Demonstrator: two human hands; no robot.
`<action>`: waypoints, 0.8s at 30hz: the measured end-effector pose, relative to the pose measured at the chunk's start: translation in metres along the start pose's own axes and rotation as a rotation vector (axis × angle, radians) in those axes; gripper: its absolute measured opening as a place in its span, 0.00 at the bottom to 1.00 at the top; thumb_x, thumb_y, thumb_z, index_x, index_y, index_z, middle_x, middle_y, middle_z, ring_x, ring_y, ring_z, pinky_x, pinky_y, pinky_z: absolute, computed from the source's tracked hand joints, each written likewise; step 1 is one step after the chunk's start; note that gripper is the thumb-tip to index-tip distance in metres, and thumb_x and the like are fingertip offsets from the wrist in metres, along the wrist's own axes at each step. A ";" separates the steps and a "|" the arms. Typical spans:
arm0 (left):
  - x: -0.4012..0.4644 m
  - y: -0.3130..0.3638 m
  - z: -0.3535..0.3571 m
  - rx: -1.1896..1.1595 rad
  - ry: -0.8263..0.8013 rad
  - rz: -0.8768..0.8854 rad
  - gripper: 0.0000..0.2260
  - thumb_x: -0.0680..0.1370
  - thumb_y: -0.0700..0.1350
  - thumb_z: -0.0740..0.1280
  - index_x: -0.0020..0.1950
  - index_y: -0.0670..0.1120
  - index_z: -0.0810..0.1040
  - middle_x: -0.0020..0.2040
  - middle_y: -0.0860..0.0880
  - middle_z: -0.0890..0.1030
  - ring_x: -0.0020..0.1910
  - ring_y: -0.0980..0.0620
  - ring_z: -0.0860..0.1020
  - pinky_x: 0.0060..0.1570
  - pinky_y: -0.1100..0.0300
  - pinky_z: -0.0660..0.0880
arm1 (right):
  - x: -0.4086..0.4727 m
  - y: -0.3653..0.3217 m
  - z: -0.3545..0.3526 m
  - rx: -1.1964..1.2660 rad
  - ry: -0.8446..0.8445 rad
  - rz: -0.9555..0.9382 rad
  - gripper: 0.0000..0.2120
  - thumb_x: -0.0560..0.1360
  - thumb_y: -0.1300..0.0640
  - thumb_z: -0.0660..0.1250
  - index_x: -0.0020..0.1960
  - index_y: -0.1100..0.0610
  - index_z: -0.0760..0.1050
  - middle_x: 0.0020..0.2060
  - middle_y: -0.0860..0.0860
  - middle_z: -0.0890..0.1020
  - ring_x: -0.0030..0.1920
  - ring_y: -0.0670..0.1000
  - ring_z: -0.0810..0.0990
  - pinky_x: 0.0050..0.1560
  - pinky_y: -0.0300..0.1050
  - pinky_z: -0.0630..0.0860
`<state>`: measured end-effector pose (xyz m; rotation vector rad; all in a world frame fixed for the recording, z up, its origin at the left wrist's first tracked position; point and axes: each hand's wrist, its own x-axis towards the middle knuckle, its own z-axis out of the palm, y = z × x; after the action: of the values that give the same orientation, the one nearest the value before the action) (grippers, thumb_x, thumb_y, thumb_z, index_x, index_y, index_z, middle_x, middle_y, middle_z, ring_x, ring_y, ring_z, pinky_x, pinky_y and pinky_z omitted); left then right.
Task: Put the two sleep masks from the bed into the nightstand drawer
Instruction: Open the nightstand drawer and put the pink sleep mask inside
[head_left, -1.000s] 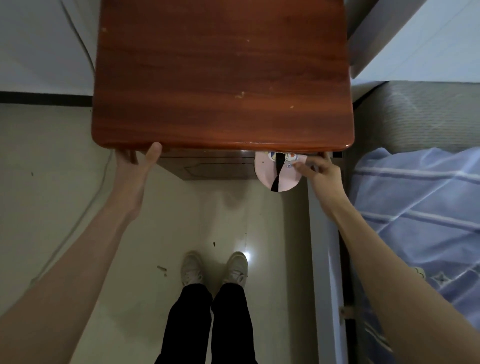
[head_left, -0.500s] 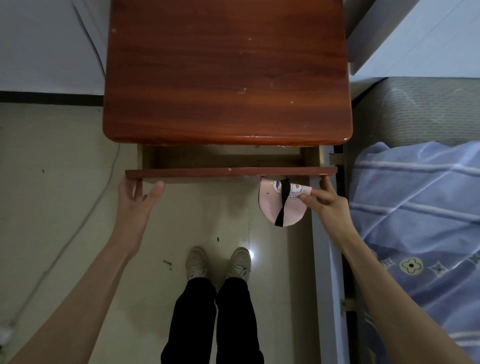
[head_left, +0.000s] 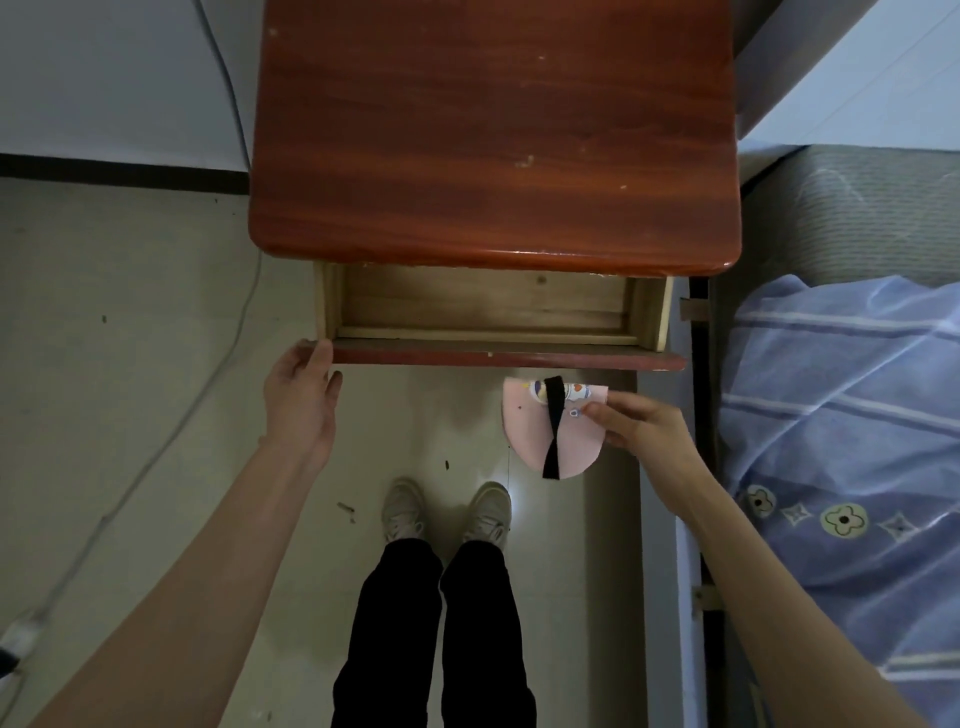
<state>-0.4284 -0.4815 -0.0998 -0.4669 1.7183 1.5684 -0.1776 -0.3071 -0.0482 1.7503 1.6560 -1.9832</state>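
A red-brown wooden nightstand (head_left: 493, 130) stands ahead, its drawer (head_left: 483, 312) pulled out with a bare pale wood bottom showing. My left hand (head_left: 301, 400) grips the left end of the drawer front. My right hand (head_left: 639, 423) pinches a folded pink sleep mask (head_left: 530, 441) with a black strap, hanging just in front of and below the drawer front's right part. Whether it is one mask or two held together I cannot tell.
The bed with a blue striped, flower-printed cover (head_left: 852, 441) lies at the right, its frame (head_left: 670, 519) close beside my right arm. My feet (head_left: 447, 512) stand on the pale floor below the drawer. A white cable (head_left: 156, 457) runs along the floor at left.
The drawer has slid out from nearly closed to well open, pulled by my left hand. My right hand with the pink mask has moved back towards me ahead of the drawer front.
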 end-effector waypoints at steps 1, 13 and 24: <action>-0.001 0.002 0.000 -0.001 0.013 -0.007 0.04 0.77 0.42 0.63 0.49 0.43 0.74 0.44 0.52 0.73 0.53 0.54 0.69 0.71 0.54 0.64 | -0.008 -0.008 0.006 0.051 -0.047 -0.001 0.06 0.73 0.60 0.66 0.45 0.51 0.80 0.47 0.51 0.83 0.51 0.54 0.80 0.55 0.47 0.76; -0.001 0.008 -0.009 0.164 0.027 0.043 0.17 0.74 0.43 0.66 0.62 0.39 0.72 0.58 0.41 0.77 0.60 0.50 0.74 0.64 0.58 0.68 | 0.038 -0.094 0.114 0.198 0.018 0.157 0.06 0.71 0.63 0.70 0.45 0.66 0.78 0.31 0.56 0.78 0.25 0.45 0.75 0.27 0.33 0.73; -0.002 0.009 -0.012 0.173 0.014 0.051 0.18 0.74 0.43 0.67 0.63 0.42 0.70 0.62 0.42 0.76 0.63 0.48 0.73 0.65 0.57 0.68 | 0.088 -0.111 0.169 0.380 0.068 0.338 0.12 0.73 0.72 0.62 0.53 0.61 0.70 0.53 0.57 0.74 0.45 0.55 0.79 0.49 0.46 0.80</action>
<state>-0.4370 -0.4918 -0.0925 -0.3500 1.8710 1.4391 -0.3960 -0.3236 -0.0705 2.0651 0.9473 -2.1893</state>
